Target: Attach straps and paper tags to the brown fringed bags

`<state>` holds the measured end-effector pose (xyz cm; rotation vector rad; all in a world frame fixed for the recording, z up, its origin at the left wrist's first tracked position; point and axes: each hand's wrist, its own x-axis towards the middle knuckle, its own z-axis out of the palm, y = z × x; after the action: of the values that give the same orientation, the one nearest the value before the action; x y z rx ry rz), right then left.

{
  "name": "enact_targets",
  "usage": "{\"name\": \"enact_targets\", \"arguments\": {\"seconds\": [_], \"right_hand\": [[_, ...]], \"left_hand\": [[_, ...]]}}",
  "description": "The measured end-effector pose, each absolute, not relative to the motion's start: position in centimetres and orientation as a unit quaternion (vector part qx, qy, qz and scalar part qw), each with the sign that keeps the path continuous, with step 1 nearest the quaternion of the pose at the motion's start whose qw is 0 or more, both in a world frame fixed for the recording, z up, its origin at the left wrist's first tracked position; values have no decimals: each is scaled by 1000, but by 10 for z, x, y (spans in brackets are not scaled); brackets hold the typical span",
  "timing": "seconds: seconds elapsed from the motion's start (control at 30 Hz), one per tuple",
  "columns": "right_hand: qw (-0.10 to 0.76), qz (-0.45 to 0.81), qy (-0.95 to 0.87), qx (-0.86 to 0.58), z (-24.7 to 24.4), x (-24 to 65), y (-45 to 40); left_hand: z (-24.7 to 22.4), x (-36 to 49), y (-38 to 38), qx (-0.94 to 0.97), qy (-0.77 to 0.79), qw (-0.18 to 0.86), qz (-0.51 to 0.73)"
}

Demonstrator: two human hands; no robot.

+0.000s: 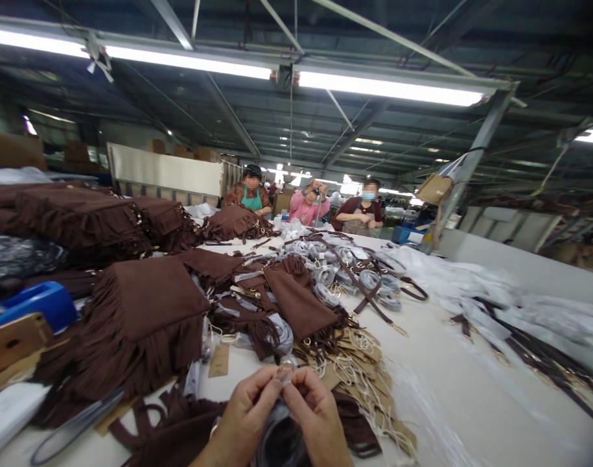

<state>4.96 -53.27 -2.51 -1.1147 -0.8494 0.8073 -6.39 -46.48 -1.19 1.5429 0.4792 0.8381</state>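
My left hand (250, 412) and my right hand (315, 412) meet at the bottom centre, thumbs and fingertips pinched together. Between the fingertips is a small piece of clear plastic wrap with a bit of metal at its top. A coiled strap in plastic (281, 438) hangs just below, between the two hands. Brown bag material (179, 431) lies beneath my left hand. Brown paper tags (369, 383) with white strings are heaped to the right of my right hand. One single tag (219, 360) rests on the table beyond my left hand.
Fringed brown bags (155, 298) are stacked at the left, beside a phone (17, 344) and a blue tape dispenser (58, 305). Wrapped coiled straps (325, 275) cover the middle of the white table (422, 363). Plastic sheets and dark straps lie right. Several people are across the table.
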Motion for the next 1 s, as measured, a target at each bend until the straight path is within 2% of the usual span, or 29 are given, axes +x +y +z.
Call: {"name": "enact_targets", "arguments": {"seconds": [0.1, 0.23, 0.33, 0.5, 0.7, 0.87, 1.0], "right_hand": [[682, 366, -394, -496, -20, 54, -537], [596, 148, -518, -595, -2, 65, -540], [527, 87, -601, -594, 20, 71, -538], [541, 130, -601, -573, 64, 69, -538], [595, 264, -502, -569, 93, 65, -543], [614, 298, -471, -558, 96, 69, -539], [617, 310, -459, -560, 96, 71, -537]], "left_hand": [[-12, -64, -465, 674, 222, 604, 363], [-6, -67, -464, 700, 211, 584, 353], [1, -69, -463, 698, 187, 592, 356], [21, -68, -463, 617, 119, 714, 309], [28, -68, -467, 461, 54, 840, 283], [29, -67, -464, 475, 62, 817, 321], [35, -68, -465, 522, 88, 749, 399]]}}
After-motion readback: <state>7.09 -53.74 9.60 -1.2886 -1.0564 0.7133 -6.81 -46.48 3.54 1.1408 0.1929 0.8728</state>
